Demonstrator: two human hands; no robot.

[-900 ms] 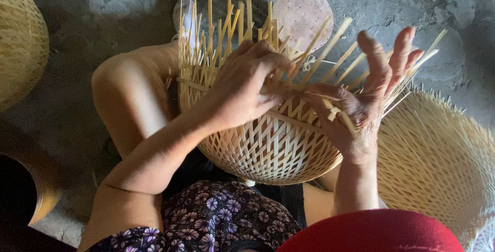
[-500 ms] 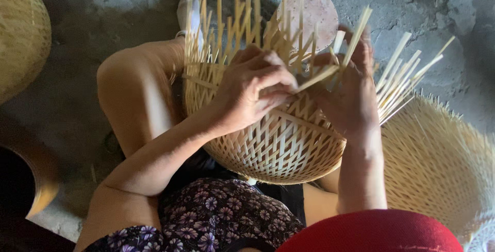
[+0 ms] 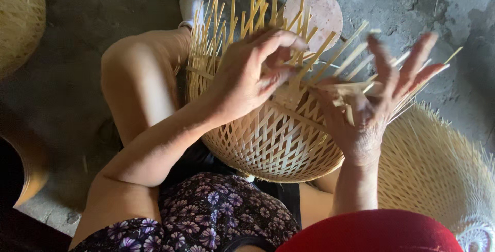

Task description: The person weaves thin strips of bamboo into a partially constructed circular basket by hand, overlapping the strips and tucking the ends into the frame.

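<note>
I see rough grey concrete floor (image 3: 407, 9), left hand (image 3: 252, 79) pinching a basket (image 3: 273, 138) strip, right hand (image 3: 376, 107) fingers splayed.

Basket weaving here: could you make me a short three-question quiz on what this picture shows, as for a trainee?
1. True or false: the half-woven basket rests on the person's lap with loose strips sticking up from its rim.
2. Which hand has its fingers spread wide? A) left hand B) right hand
3. What lies on the floor just beyond the basket: a round disc or a knife?

Key: 1 true. 2 B; the left hand's fingers curl over the strips at the rim. 3 a round disc.
</note>
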